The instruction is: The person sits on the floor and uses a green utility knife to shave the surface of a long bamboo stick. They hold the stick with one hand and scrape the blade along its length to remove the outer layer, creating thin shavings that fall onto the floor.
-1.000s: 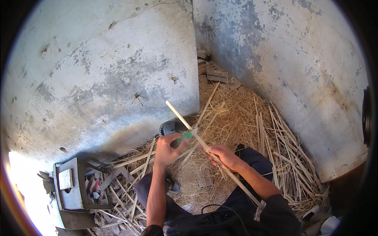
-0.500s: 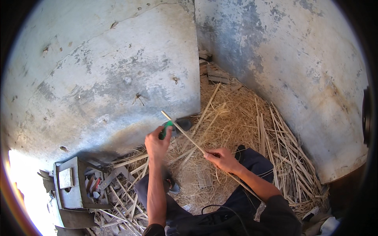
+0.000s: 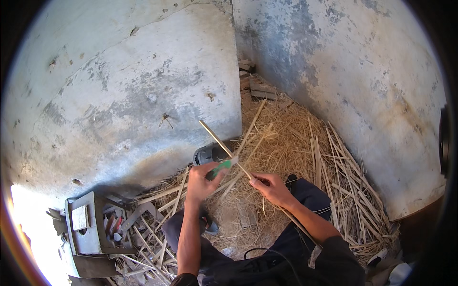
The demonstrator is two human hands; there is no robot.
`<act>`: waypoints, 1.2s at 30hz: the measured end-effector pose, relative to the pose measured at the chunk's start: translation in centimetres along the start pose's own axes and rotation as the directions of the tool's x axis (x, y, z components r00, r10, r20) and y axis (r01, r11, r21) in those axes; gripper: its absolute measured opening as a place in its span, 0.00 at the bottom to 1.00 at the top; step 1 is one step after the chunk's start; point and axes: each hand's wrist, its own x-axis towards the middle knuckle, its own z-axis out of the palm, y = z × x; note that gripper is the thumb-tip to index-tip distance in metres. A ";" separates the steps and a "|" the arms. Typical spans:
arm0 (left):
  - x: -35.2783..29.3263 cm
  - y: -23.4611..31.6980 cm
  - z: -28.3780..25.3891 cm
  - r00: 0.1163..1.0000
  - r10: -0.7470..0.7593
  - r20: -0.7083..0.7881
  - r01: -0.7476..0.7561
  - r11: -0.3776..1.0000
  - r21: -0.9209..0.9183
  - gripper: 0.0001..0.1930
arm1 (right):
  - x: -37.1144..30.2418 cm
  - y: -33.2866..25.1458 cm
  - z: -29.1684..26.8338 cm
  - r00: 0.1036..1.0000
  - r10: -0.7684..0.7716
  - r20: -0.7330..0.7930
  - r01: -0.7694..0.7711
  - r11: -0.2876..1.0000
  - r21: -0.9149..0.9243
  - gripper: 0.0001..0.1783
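My left hand (image 3: 199,185) is closed around a tool with a green handle (image 3: 220,169). Motion blurs the pale working end of this tool, which meets a long thin wooden stick (image 3: 215,137) at about mid-length. I cannot make out the tool's exact kind. My right hand (image 3: 272,189) grips the same stick lower down, with thumb and fingers pressed on it. From there the stick slants up and left in front of the wall, while its lower part runs back along my right forearm.
Fibrous shavings (image 3: 281,138) heap up between my legs and the corner. Split sticks (image 3: 350,190) lie along the right wall (image 3: 353,95). A dark rounded object (image 3: 204,155) sits by the left wall (image 3: 119,95). At lower left stands a grey open-fronted box (image 3: 90,238) with clutter.
My left hand has moved right and slightly down, bringing the green-handled tool along the stick toward my right hand. The stick's far end has risen a little.
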 end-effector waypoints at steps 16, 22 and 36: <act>-0.1 0.8 0.9 0.995 -0.102 0.014 0.098 0.981 0.167 0.17 | 0.4 0.5 0.5 0.982 -0.178 -0.068 0.164 0.971 -0.174 0.26; -0.1 0.8 1.0 0.991 -0.133 -0.018 0.134 0.977 0.168 0.17 | 0.6 0.3 0.8 0.982 -0.177 -0.067 0.164 0.973 -0.163 0.26; 1.3 -3.7 -1.5 0.909 -0.159 -0.386 0.245 0.952 0.185 0.21 | -0.2 -1.1 0.9 0.994 -0.106 0.014 0.107 0.983 -0.150 0.25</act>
